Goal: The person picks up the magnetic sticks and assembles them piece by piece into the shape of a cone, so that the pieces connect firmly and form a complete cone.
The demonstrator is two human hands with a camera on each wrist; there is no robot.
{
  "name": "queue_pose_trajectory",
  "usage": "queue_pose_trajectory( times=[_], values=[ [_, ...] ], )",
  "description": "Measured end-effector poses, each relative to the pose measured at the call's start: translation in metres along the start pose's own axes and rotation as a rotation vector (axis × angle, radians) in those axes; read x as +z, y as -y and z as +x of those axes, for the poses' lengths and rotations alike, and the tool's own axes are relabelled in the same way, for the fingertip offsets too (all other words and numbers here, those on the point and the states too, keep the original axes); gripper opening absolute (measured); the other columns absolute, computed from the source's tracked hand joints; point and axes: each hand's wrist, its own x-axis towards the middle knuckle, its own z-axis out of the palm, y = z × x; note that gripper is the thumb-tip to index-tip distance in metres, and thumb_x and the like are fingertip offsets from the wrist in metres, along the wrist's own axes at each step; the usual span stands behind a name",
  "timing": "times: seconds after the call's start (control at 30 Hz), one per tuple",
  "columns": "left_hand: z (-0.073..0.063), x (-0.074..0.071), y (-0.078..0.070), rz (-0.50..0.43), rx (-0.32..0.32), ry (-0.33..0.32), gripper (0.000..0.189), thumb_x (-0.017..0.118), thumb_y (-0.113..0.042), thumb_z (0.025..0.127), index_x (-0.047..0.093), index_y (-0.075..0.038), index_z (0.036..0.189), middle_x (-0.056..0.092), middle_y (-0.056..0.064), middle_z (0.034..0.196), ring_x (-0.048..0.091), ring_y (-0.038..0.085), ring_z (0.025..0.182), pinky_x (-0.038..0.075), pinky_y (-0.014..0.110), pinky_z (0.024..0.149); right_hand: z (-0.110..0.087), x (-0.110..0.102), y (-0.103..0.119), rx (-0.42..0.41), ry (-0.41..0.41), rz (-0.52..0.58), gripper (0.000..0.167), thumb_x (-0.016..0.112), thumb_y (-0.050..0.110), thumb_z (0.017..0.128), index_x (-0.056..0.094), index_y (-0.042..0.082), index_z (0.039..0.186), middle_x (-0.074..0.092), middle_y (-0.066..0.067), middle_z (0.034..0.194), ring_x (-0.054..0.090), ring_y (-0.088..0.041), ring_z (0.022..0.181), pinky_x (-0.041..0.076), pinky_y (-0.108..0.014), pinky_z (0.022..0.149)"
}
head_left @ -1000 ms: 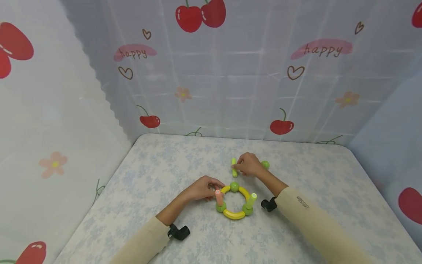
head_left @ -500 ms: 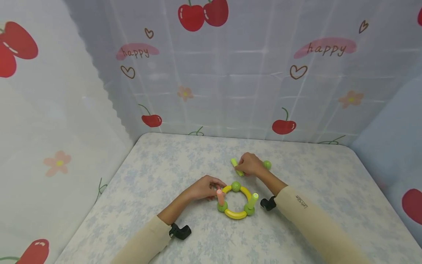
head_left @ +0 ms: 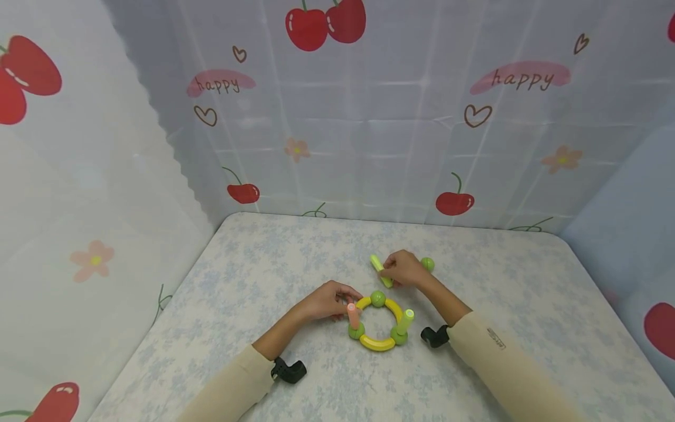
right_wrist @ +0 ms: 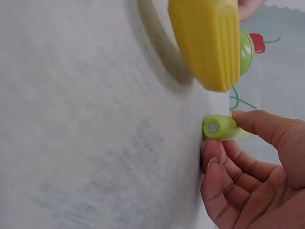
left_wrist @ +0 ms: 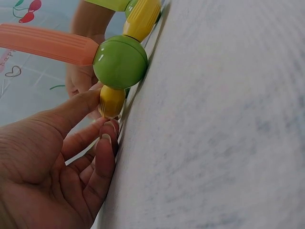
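Note:
A ring of yellow curved rods and green balls lies on the table. From its near-left ball an orange rod stands up; a light-green rod rises from the near-right ball. My left hand pinches the ring's left yellow curved rod between thumb and fingers. Beyond the ring, my right hand pinches a loose light-green rod by thumb and fingertips, low at the tabletop. This rod's near end shows a round grey disc.
A single green ball sits just right of my right hand, partly behind the wrist. Patterned cloth covers the table, and printed curtains stand at its back and sides. Each wrist carries a black camera.
The loose light-green rod has turned from pointing straight away to slanting, its near end swung right. My right hand has come slightly nearer with it. The left hand keeps its hold.

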Motion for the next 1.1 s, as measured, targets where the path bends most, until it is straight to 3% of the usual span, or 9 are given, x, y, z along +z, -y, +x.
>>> queue_pose_trajectory(
  times=[0.2, 0.57, 0.77, 0.97, 1.1],
  values=[
    [0.001, 0.001, 0.0, 0.012, -0.006, -0.016, 0.029, 0.072, -0.009, 0.095, 0.072, -0.005, 0.125, 0.069, 0.0, 0.089, 0.056, 0.012, 0.055, 0.049, 0.026, 0.052, -0.01, -0.001, -0.003, -0.018, -0.022, 0.08, 0.024, 0.076, 0.02, 0.093, 0.07, -0.001, 0.104, 0.07, -0.008, 0.081, 0.066, -0.021, 0.06, 0.054, -0.031, 0.055],
    [0.001, 0.001, 0.0, 0.042, -0.009, -0.022, 0.031, 0.073, -0.011, 0.095, 0.072, -0.007, 0.125, 0.069, -0.001, 0.091, 0.057, 0.013, 0.056, 0.049, 0.027, 0.052, -0.035, -0.005, -0.007, -0.155, -0.008, 0.202, 0.019, 0.074, 0.017, 0.095, 0.067, 0.001, 0.103, 0.07, -0.009, 0.093, 0.071, -0.026, 0.076, 0.059, -0.04, 0.065],
    [0.001, 0.0, 0.001, 0.045, -0.015, -0.022, 0.031, 0.073, -0.012, 0.095, 0.072, -0.007, 0.125, 0.069, -0.001, 0.09, 0.058, 0.012, 0.056, 0.049, 0.026, 0.052, -0.046, -0.007, -0.004, -0.215, -0.014, 0.236, 0.021, 0.073, 0.017, 0.096, 0.066, 0.001, 0.108, 0.07, -0.012, 0.102, 0.073, -0.028, 0.083, 0.06, -0.042, 0.07],
    [0.001, 0.001, 0.001, 0.036, -0.008, -0.017, 0.03, 0.072, -0.01, 0.096, 0.071, -0.007, 0.126, 0.069, 0.0, 0.088, 0.058, 0.014, 0.057, 0.049, 0.027, 0.052, -0.056, -0.008, 0.002, -0.286, -0.022, 0.252, 0.018, 0.074, 0.014, 0.094, 0.069, 0.005, 0.108, 0.07, -0.009, 0.102, 0.071, -0.022, 0.085, 0.06, -0.046, 0.07],
    [0.0, 0.0, 0.002, 0.031, 0.003, -0.008, 0.03, 0.069, -0.007, 0.096, 0.071, -0.006, 0.126, 0.069, 0.001, 0.087, 0.057, 0.014, 0.057, 0.049, 0.028, 0.053, -0.059, -0.007, 0.004, -0.326, -0.008, 0.253, 0.016, 0.076, 0.015, 0.093, 0.07, 0.008, 0.107, 0.07, -0.007, 0.102, 0.071, -0.021, 0.087, 0.06, -0.041, 0.07]
  ],
)
